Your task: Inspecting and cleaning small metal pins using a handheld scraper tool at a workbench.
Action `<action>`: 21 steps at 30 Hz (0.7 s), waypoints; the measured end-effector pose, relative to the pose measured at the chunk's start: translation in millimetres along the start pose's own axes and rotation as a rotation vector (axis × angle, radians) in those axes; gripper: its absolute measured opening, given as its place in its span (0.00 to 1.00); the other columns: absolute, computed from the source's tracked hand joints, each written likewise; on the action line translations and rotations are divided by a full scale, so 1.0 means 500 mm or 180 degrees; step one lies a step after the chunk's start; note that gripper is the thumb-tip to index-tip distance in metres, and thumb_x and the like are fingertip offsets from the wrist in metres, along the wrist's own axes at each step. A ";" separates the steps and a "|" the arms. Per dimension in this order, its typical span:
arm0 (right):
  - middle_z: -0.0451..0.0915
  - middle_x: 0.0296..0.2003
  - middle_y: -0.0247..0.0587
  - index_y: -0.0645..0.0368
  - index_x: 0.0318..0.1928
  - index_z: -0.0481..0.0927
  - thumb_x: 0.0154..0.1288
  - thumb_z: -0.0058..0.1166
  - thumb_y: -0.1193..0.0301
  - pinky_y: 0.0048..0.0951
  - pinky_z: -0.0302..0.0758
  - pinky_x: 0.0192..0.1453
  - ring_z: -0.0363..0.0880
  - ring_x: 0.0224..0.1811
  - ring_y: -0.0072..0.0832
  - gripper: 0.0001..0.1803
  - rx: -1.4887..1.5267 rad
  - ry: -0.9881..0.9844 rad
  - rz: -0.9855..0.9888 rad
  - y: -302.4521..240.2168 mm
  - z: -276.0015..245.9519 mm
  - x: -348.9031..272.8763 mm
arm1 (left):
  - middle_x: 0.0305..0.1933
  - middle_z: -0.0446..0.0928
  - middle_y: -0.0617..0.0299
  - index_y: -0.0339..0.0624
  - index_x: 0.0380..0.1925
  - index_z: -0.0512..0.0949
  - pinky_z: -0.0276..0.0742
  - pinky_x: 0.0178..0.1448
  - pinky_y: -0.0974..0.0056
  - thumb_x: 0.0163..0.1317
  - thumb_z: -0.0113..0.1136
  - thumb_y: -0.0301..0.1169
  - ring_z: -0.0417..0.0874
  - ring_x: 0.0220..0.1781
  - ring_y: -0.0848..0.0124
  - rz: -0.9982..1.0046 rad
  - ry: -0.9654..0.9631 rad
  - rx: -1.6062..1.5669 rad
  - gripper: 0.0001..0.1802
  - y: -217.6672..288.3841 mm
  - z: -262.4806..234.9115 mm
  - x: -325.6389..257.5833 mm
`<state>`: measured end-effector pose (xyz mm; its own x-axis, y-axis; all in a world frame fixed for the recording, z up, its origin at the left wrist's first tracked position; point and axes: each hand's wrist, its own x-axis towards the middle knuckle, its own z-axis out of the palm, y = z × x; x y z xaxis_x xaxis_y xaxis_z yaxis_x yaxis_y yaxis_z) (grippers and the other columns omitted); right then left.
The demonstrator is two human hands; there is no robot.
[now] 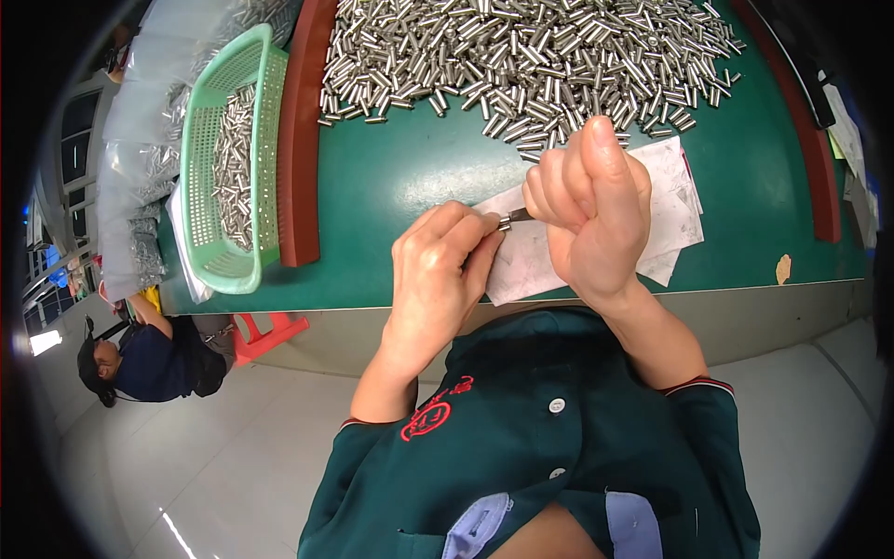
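My left hand (433, 265) pinches a small shiny metal cylinder (505, 224) between thumb and fingertips, above white paper sheets. Curled into a fist with the thumb on top, my right hand (601, 210) grips a slim tool; its dark tip (521, 214) meets or nearly meets the cylinder's end. The tool's handle is hidden in the fist, so its exact kind cannot be told. Smudged white paper sheets (675, 200) lie under both hands. Beyond them spreads a large pile of similar metal cylinders (540, 56) on the green tabletop (391, 186).
A light green plastic basket (265, 177) with more cylinders stands at the left, beside a reddish-brown rail (300, 186). Another rail (819, 177) borders the right. Clear bags (130, 168) of metal parts line the far left. Another person (149, 359) sits near a red stool (265, 335).
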<state>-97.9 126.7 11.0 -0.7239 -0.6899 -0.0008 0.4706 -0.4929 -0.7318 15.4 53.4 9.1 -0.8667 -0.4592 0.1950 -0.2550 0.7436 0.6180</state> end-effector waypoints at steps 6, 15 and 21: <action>0.48 0.07 0.25 0.51 0.12 0.53 0.67 0.29 0.62 0.21 0.42 0.15 0.40 0.10 0.14 0.24 0.0048 -0.0098 -0.0070 -0.003 -0.001 -0.003 | 0.21 0.68 0.58 0.36 0.22 0.74 0.67 0.28 0.62 0.42 0.59 0.21 0.70 0.24 0.61 0.0080 -0.0060 0.0284 0.05 0.010 -0.008 0.000; 0.48 0.07 0.25 0.52 0.12 0.53 0.67 0.30 0.63 0.20 0.42 0.14 0.40 0.09 0.14 0.24 0.0005 -0.0121 -0.0157 -0.002 -0.004 -0.011 | 0.24 0.66 0.61 0.39 0.26 0.75 0.66 0.29 0.64 0.37 0.58 0.19 0.68 0.25 0.65 0.0425 -0.0280 0.0956 0.11 0.017 -0.012 0.012; 0.49 0.07 0.25 0.52 0.13 0.52 0.67 0.29 0.64 0.20 0.42 0.15 0.40 0.10 0.14 0.23 -0.0004 -0.0162 -0.0204 -0.005 -0.002 -0.010 | 0.23 0.67 0.61 0.39 0.24 0.73 0.66 0.30 0.64 0.37 0.58 0.19 0.68 0.24 0.65 0.0672 -0.0317 0.1216 0.10 0.019 -0.016 0.020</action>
<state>-95.9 131.8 12.1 -0.7258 -0.6832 0.0806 0.4237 -0.5363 -0.7300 7.7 51.8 23.0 -0.9491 -0.2429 0.2007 -0.1919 0.9508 0.2434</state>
